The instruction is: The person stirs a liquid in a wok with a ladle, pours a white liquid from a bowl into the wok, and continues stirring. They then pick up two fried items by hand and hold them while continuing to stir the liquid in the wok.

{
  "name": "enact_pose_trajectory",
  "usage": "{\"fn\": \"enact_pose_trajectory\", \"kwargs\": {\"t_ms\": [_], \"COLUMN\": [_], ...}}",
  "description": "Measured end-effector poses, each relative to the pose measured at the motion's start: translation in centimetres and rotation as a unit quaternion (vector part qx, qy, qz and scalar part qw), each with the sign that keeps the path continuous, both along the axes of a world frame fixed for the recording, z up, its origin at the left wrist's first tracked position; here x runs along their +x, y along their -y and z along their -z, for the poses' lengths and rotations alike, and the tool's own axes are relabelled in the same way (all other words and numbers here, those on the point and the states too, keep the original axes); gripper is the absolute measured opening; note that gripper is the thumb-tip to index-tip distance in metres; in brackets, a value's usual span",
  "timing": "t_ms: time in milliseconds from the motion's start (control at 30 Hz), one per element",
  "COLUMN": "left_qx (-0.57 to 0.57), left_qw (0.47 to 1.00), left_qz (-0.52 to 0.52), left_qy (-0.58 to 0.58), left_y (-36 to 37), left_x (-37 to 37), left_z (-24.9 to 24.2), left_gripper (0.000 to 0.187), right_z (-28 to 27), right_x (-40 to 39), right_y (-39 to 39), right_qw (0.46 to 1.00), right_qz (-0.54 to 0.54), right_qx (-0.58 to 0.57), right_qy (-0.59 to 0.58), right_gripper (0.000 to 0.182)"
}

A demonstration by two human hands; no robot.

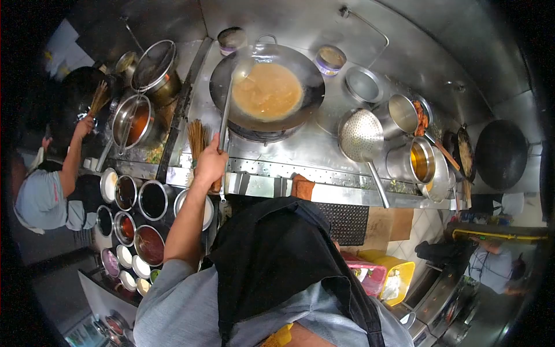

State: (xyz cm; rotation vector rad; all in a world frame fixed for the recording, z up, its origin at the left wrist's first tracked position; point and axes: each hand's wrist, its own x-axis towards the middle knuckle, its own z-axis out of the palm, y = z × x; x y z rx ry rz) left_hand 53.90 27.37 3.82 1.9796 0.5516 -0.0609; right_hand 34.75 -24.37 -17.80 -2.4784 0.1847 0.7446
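My left hand (210, 163) is closed round the handle of a long ladle (227, 107). Its bowl rests at the left inside of a large wok (313, 92), touching or just above a cloudy tan liquid (269, 89). The wok sits on a burner in the steel range. Just left of my hand, a bamboo wok brush (197, 137) stands upright at the range's front edge. My right hand does not show; the black apron and my body fill the lower middle.
A perforated strainer (361, 136) and metal pots (403, 114) stand right of the wok. Two tins (330, 59) sit behind it. Several sauce containers (153, 199) fill the left side. Another person (43, 194) holds a brush at the far left; a second person (491, 266) is at right.
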Motion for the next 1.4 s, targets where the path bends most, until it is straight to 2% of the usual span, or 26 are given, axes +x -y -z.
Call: {"fn": "enact_pose_trajectory", "kwargs": {"t_ms": [67,100,133,167,200,233,267,300,333,367,433,567,633,867,1067,1133,1167,1233,1267,1333,1367,1400], "left_qx": [0.083,0.083,-0.067,-0.215,-0.358,-0.357,-0.501,-0.631,-0.676,-0.676,-0.698,-0.667,-0.627,-0.534,-0.463,-0.372,-0.372,-0.226,-0.227,-0.060,-0.062,-0.002], "left_qw": [0.995,0.995,0.997,0.975,0.930,0.930,0.861,0.766,0.726,0.726,0.707,0.739,0.775,0.845,0.885,0.928,0.928,0.974,0.974,0.997,0.997,0.998], "left_qz": [0.024,0.026,0.031,0.035,0.013,0.013,-0.046,-0.103,-0.103,-0.103,-0.101,-0.079,-0.068,-0.026,-0.035,-0.019,-0.019,0.007,0.007,0.054,0.054,0.067], "left_qy": [0.039,0.038,-0.001,-0.041,-0.084,-0.085,-0.078,-0.069,-0.069,-0.069,-0.056,-0.055,-0.044,-0.006,0.017,0.029,0.029,0.015,0.015,0.017,0.017,0.019], "left_y": [0.3,0.7,1.3,1.7,1.6,1.5,1.4,1.4,1.4,1.7,2.3,2.3,2.4,2.2,1.7,1.5,1.3,0.6,0.2,-0.7,-1.3,-1.8], "left_x": [-0.6,-0.9,-1.3,-1.6,-1.8,-2.1,-2.3,-2.5,-2.5,-2.7,-3.2,-3.6,-3.7,-2.4,-1.0,-0.1,0.5,1.9,2.7,4.3,5.1,5.8], "left_z": [0.9,0.2,-1.1,-1.8,-1.6,-1.6,-1.7,-1.7,-1.6,-1.7,-2.0,-2.3,-2.9,-4.3,-4.3,-4.1,-3.8,-2.8,-2.4,-1.5,-0.7,0.4], "left_gripper": [0.057,0.057,0.051,0.046,0.042,0.042,0.046,0.051,0.059,0.059,0.012,0.015,0.050,0.040,0.055,0.058,0.058,0.059,0.059,0.060,0.060,0.062], "right_z": [-0.8,5.9,12.9,19.5,22.2,22.1,21.8,21.5,20.5,19.6,18.4,17.1,16.8,16.3,15.8,15.4,15.1,14.0,13.6,12.9,12.9,12.8], "right_x": [0.1,-1.3,-2.7,-4.1,-5.0,-4.8,-4.9,-5.0,-4.8,-4.5,-4.2,-4.1,-3.9,-3.9,-4.2,-4.2,-4.0,-3.8,-3.9,-3.8,-3.9,-4.0], "right_y": [-0.4,2.3,5.2,7.8,8.8,8.5,8.4,8.3,7.9,7.6,6.9,6.2,6.0,5.7,5.3,5.0,4.9,4.4,4.3,4.1,4.3,4.5], "right_qw": [1.000,0.995,0.980,0.957,0.960,0.970,0.979,0.988,0.993,0.996,0.998,0.999,0.999,0.999,0.999,0.998,0.998,0.998,0.997,0.996,0.993,0.993], "right_qz": [0.001,-0.083,-0.165,-0.238,-0.235,-0.212,-0.181,-0.145,-0.113,-0.084,-0.055,-0.026,-0.019,-0.003,0.020,0.026,0.026,0.041,0.057,0.071,0.084,0.084], "right_qx": [-0.013,-0.022,-0.035,-0.049,-0.040,-0.029,-0.023,-0.015,-0.010,-0.006,-0.002,0.005,0.006,0.011,0.015,0.014,0.013,0.015,0.016,0.002,-0.012,-0.013], "right_qy": [0.010,0.052,0.102,0.157,0.146,0.119,0.089,0.058,0.037,0.017,0.000,-0.019,-0.025,-0.038,-0.049,-0.052,-0.054,-0.050,-0.045,-0.062,-0.077,-0.078], "right_gripper": [0.041,0.041,0.041,0.041,0.041,0.041,0.041,0.041,0.041,0.041,0.041,0.041,0.041,0.041,0.041,0.041,0.041,0.040,0.039,0.039,0.039,0.039]}}
